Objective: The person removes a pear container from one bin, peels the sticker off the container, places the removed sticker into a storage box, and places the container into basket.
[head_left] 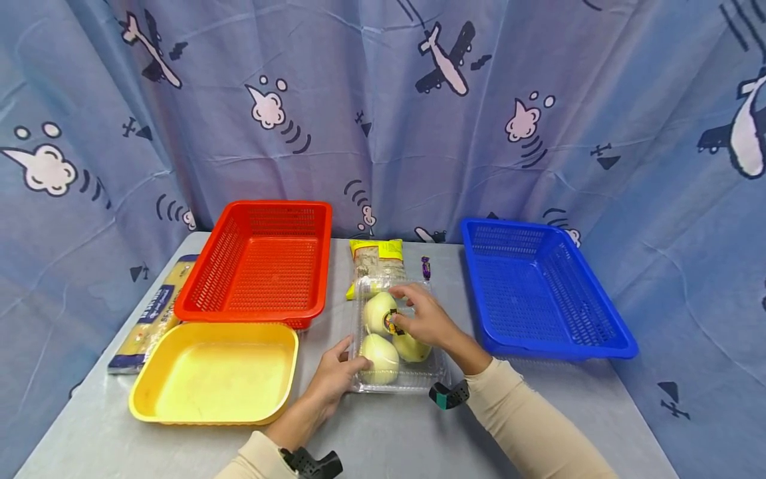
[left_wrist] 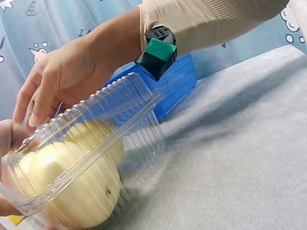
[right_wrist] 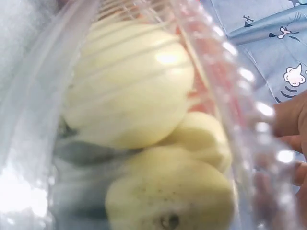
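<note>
Downward head and close wrist views share fruit [head_left: 380, 356].

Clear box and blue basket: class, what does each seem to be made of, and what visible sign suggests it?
Clear box: probably thin, glossy plastic; it is see-through, with ribbed walls and bright highlights.
Blue basket: apparently moulded plastic with a slight sheen, judging by its even colour and regular perforations.

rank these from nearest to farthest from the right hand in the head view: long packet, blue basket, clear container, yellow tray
1. clear container: directly under the right hand
2. blue basket: just to the hand's right
3. yellow tray: to the left, beyond the container
4. long packet: far left, past the tray
</note>
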Available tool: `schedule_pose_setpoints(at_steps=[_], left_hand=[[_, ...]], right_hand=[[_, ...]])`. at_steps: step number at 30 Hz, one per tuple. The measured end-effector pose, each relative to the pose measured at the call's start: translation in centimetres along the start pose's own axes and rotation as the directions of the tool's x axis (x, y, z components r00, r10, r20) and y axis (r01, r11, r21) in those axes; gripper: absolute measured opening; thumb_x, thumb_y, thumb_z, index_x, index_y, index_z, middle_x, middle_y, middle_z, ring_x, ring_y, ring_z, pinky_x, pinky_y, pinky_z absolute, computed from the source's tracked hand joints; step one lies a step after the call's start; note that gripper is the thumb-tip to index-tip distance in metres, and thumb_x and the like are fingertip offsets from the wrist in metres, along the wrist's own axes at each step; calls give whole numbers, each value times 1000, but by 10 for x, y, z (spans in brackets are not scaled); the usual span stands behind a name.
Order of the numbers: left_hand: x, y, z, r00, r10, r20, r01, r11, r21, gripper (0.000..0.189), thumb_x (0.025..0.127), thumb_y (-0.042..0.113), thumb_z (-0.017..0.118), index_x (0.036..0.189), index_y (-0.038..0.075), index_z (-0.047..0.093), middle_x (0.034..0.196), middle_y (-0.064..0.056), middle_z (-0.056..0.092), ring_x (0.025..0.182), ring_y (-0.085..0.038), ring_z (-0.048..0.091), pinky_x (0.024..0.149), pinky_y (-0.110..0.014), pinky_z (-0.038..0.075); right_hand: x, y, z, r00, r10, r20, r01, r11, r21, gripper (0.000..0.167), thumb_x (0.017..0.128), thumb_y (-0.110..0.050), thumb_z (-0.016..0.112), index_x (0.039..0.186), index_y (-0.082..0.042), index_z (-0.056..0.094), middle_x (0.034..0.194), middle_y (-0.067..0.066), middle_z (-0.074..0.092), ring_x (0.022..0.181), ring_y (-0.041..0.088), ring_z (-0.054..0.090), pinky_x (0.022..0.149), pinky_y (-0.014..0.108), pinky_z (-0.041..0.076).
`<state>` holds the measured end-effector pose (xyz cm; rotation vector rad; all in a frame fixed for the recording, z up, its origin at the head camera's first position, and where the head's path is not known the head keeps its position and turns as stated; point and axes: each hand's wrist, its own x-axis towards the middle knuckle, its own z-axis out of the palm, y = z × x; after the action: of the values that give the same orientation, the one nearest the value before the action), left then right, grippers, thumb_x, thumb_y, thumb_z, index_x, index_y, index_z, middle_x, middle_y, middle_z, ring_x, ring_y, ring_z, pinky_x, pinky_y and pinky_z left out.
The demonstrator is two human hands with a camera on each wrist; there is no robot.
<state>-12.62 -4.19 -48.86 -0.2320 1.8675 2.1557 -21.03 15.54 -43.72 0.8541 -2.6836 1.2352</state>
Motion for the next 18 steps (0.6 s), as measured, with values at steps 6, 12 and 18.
schedule_pose_setpoints(at_steps=[6, 12, 18], left_hand=[[1, -1, -1, 1000, -2, 0, 2, 1000, -7, 84, 74, 6, 68, 149, -1, 30, 114, -20, 51, 77, -19, 53, 52, -23, 46], [1, -1, -1, 1000, 0, 2, 0, 1000, 0, 83, 75, 7, 68, 149, -2, 30, 111, -18, 52, 76, -19, 52, 53, -23, 46], [0, 0, -1, 1000, -7, -3, 7, 1000, 13, 84, 76, 7, 68, 150, -1, 29, 110, -18, 52, 78, -20, 52, 54, -24, 47]], right_hand=[[2, -3, 3, 999, 32, 38, -29, 995, -93, 48, 83, -3, 74, 127, 3, 57, 118, 16, 57, 106, 38, 54, 86, 48, 47], [3, -5, 7, 998, 23, 53, -12, 980, -197, 40, 86, -3, 71, 124, 0, 59, 115, 12, 59, 107, 33, 50, 88, 48, 43], [4, -8, 9, 996, 46, 78, -25, 967, -253, 40, 87, -5, 71, 125, -2, 58, 110, 9, 58, 104, 29, 48, 86, 46, 42]])
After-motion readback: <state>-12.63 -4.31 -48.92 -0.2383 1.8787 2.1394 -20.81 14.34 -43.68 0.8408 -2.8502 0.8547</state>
